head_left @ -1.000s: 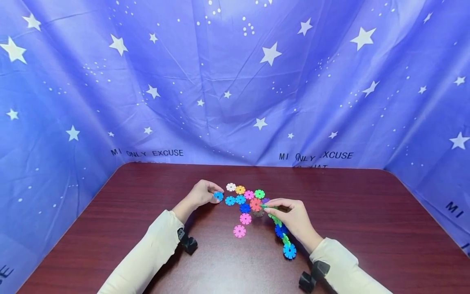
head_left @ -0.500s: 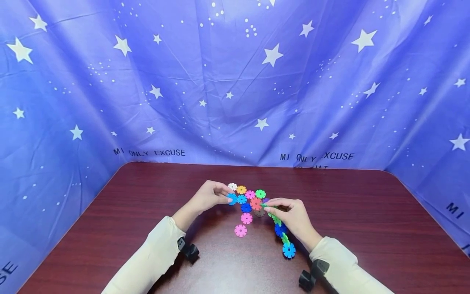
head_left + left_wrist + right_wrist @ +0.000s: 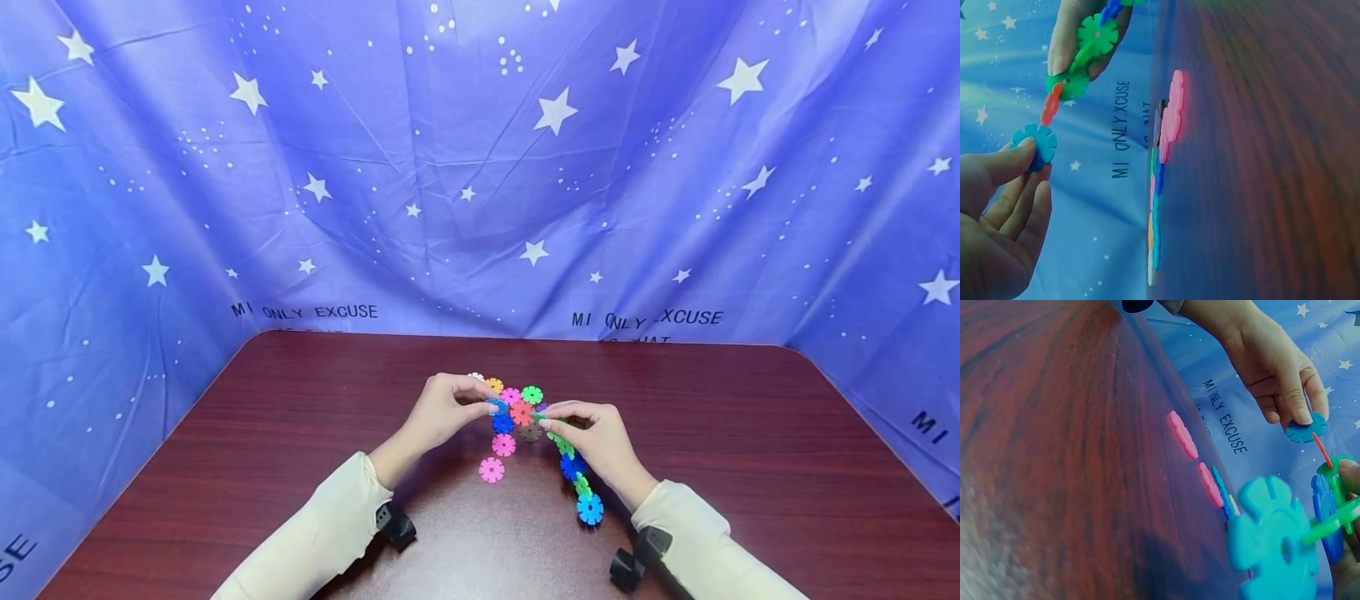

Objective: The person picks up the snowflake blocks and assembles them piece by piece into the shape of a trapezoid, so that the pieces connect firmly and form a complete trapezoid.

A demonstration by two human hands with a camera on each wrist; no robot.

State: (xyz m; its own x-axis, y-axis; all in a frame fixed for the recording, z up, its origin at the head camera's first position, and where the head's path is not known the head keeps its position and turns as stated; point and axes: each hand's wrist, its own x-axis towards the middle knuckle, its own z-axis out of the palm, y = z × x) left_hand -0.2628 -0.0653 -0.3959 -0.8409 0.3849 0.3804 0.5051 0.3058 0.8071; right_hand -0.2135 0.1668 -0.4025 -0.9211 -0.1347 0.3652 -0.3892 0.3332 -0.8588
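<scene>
My left hand (image 3: 442, 408) pinches a blue notched plastic disc (image 3: 1038, 147) between thumb and fingers. My right hand (image 3: 596, 437) holds a chain of interlocked notched discs by a green disc (image 3: 1067, 86) near its left end. A red disc (image 3: 522, 412) forms that end, and the blue disc's edge is right at it in both wrist views. The chain runs through green discs and a dark blue disc (image 3: 572, 465) to a light blue disc (image 3: 1275, 544), hanging toward the person. Both hands are raised above the table in the wrist views.
Several loose discs lie flat on the dark red table (image 3: 300, 467) below the hands, among them pink (image 3: 491, 470), brown (image 3: 529, 431), bright green (image 3: 532, 394) and yellow-orange (image 3: 493, 385) ones. A star-printed blue curtain (image 3: 480, 167) hangs behind the table.
My left hand has moved rightward with the blue disc, up to the red disc at the chain's end. My right hand and the chain stay nearly still.
</scene>
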